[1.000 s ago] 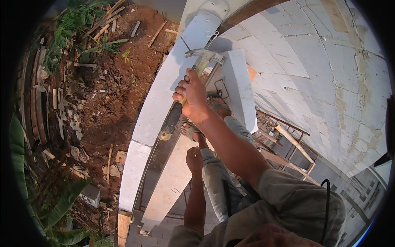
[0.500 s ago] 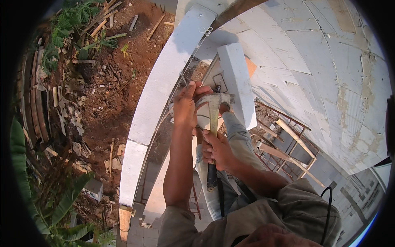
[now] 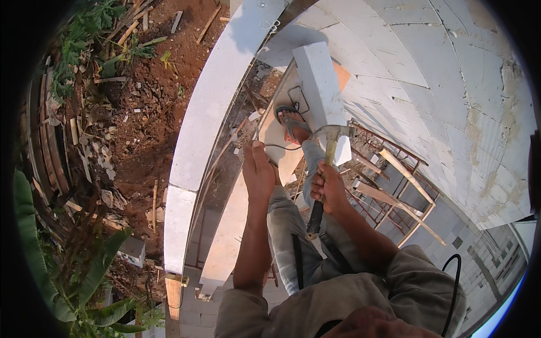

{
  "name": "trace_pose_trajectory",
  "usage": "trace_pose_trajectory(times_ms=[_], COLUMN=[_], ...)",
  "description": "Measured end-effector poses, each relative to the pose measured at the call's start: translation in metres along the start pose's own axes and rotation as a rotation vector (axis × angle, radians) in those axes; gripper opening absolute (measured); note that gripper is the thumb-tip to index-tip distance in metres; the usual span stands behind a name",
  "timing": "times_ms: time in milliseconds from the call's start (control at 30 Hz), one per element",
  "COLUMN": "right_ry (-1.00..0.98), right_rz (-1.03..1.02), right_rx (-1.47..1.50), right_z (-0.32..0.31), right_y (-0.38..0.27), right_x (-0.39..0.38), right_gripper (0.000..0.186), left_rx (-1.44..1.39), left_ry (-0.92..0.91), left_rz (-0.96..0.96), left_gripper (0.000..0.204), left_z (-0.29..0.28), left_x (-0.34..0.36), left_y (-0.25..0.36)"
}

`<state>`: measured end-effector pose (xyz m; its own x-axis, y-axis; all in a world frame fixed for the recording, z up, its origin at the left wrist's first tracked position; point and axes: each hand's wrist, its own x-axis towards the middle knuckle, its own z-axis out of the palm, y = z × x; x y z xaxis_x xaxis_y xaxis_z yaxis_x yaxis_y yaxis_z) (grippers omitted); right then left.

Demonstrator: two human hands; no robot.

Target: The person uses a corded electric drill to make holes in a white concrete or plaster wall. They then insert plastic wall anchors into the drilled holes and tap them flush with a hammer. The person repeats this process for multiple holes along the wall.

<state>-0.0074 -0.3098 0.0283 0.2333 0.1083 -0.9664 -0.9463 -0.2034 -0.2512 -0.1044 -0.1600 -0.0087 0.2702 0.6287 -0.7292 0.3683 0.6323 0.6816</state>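
Head view, looking down from height. Right hand (image 3: 328,188) wrapped around claw hammer (image 3: 324,174) at mid-handle, head raised above knuckles, beside white block (image 3: 322,93). Left hand (image 3: 258,172) closed on thin wire (image 3: 276,147), just left of hammer, fingers curled over strand running toward sandalled foot (image 3: 292,123). Step judged: steadying wire for hammer work. Next move calls for firm hold on wire, short controlled swing. Both forearms extended forward, elbows bent. White curved beam (image 3: 217,96) further left of left hand.
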Motion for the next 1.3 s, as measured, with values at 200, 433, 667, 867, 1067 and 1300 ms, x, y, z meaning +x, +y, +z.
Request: trace_pose_trajectory(times_ms=[200,433,667,867,1067,1300], right_ry=[-0.049,-0.057,-0.071,-0.091,-0.157,-0.453], right_rz=[0.124,0.328,0.324,0.367,-0.264,-0.679], right_rx=[-0.027,-0.116,-0.127,-0.256,-0.617,-0.841], right_z=[-0.010,-0.018,-0.013,-0.007,-0.013,0.099], right_y=[0.056,0.060,0.031,0.020,-0.032,-0.178], right_x=[0.033,0.072,0.078,0.079,0.070,0.046], right_gripper=[0.028,0.031,0.030,0.029,0.026,0.033], left_rx=[0.441,0.579,0.570,0.509,0.572,0.634], left_ry=[0.086,0.176,0.214,0.184,-0.106,-0.246], left_rz=[0.826,0.825,0.749,0.724,0.583,0.564], left_gripper=[0.030,0.017,0.015,0.016,0.020,0.029], left_z=[0.027,0.093,0.119,0.117,0.101,0.091], left_x=[0.142,0.234,0.256,0.264,0.270,0.286], left_y=[0.106,0.159,0.167,0.168,0.186,0.208])
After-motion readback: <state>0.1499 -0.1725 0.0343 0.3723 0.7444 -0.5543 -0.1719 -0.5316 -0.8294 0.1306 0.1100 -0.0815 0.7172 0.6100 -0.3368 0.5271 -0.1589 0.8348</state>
